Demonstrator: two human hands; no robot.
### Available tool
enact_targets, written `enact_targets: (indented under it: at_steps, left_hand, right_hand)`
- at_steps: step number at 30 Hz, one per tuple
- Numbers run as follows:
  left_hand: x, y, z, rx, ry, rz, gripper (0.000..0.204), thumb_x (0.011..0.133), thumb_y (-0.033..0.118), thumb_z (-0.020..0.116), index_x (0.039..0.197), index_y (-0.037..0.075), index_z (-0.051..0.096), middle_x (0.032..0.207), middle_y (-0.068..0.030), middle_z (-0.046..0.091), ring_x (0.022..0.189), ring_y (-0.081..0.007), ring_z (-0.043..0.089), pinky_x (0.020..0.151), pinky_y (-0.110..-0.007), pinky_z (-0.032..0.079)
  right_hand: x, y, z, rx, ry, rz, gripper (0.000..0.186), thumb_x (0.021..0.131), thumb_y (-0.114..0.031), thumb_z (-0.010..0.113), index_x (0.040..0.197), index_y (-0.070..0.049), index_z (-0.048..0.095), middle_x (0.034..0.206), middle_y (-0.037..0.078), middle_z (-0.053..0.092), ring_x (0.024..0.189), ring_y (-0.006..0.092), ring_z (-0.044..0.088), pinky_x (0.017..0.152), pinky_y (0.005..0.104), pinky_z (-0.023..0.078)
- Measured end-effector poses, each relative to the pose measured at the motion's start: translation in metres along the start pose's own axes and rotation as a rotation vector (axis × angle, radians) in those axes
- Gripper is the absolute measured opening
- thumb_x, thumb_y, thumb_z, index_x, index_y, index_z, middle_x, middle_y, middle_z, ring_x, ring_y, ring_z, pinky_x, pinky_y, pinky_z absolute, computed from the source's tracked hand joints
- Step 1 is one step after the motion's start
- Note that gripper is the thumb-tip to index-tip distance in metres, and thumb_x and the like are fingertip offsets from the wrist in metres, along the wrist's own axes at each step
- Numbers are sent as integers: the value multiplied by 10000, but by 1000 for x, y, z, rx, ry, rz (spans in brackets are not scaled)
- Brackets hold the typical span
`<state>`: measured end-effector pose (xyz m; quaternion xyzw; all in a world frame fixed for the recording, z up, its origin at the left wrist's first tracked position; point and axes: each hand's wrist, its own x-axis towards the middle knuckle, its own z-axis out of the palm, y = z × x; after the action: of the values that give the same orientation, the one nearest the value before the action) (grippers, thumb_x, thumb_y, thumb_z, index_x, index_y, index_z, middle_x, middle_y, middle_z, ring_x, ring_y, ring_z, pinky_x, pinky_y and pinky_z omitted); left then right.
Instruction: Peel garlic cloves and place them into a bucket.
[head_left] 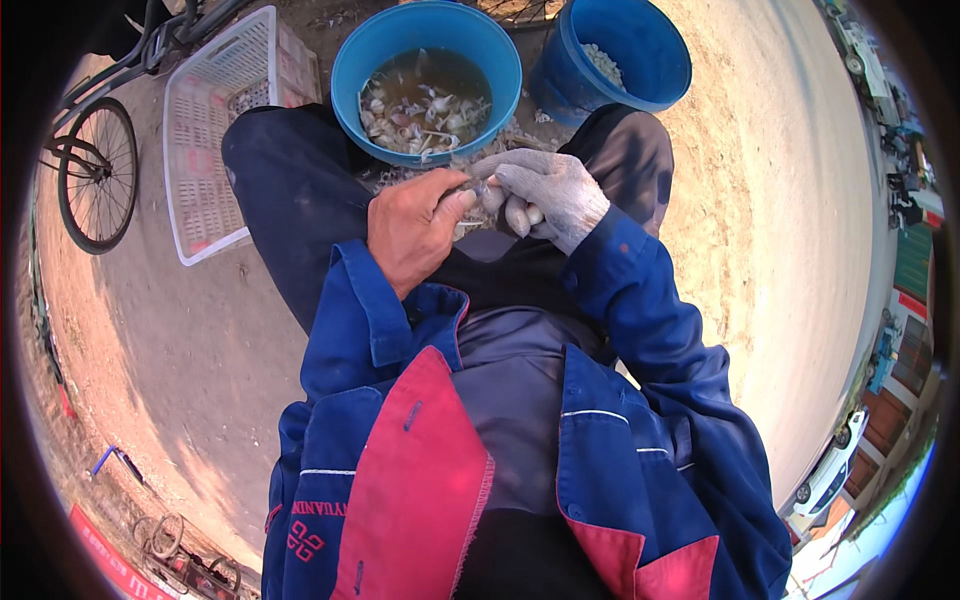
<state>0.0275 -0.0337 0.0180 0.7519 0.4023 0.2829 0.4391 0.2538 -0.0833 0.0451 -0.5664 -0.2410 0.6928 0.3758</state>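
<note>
My bare left hand (412, 228) and my gloved right hand (560, 192) meet above my lap, between my knees. Thumb and fingers of the left pinch a small purplish-white piece of garlic (484, 194), partly hidden by the fingers. The right hand, in a soiled whitish knit glove, closes on the same garlic from the other side. Pale rounded shapes show under its curled fingers; whether they are cloves or glove fingertips is unclear. Just beyond my hands stands a blue basin (343, 62) holding brownish water and garlic bulbs and pieces (432, 108).
A blue bucket (652, 50) with pale cloves (603, 66) inside stands right of the basin. To the left is a white plastic crate (205, 150), with a bicycle wheel (98, 175) beyond it. Garlic skins litter the ground near the basin. A white car (832, 465) is far right.
</note>
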Motion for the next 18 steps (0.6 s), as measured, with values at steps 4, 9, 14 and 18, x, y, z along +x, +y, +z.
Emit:
enact_targets:
  at_steps: [4,9,14,18]
  left_hand:
    - [1,0,1,-4,-12,0,201,992,188,785,1138,52,813,969,-185,804,891,-408,786,779,-468,597]
    - [2,-3,3,7,-28,15,190,992,177,779,1132,52,813,963,-182,801,878,-407,782,775,-466,594]
    - [2,-2,1,34,-84,15,219,1006,92,791,1195,-19,802,1018,-205,820,904,-330,815,814,-387,610]
    - [1,-3,3,42,-70,56,209,1009,82,784,1191,-21,803,1009,-200,822,882,-327,816,797,-383,611]
  right_hand:
    - [2,5,-2,-3,6,4,314,1137,-137,584,1353,24,746,965,92,795,581,91,643,513,236,486]
    - [4,8,-6,-15,-11,-12,300,1129,-142,612,1329,28,756,966,99,800,585,96,652,509,233,483]
    - [3,7,-7,-43,-1,2,288,1123,-134,629,1313,37,761,953,111,802,572,106,653,513,242,494]
    - [3,7,-5,-14,-1,12,279,1120,-132,641,1307,35,764,943,112,800,567,107,651,519,244,497]
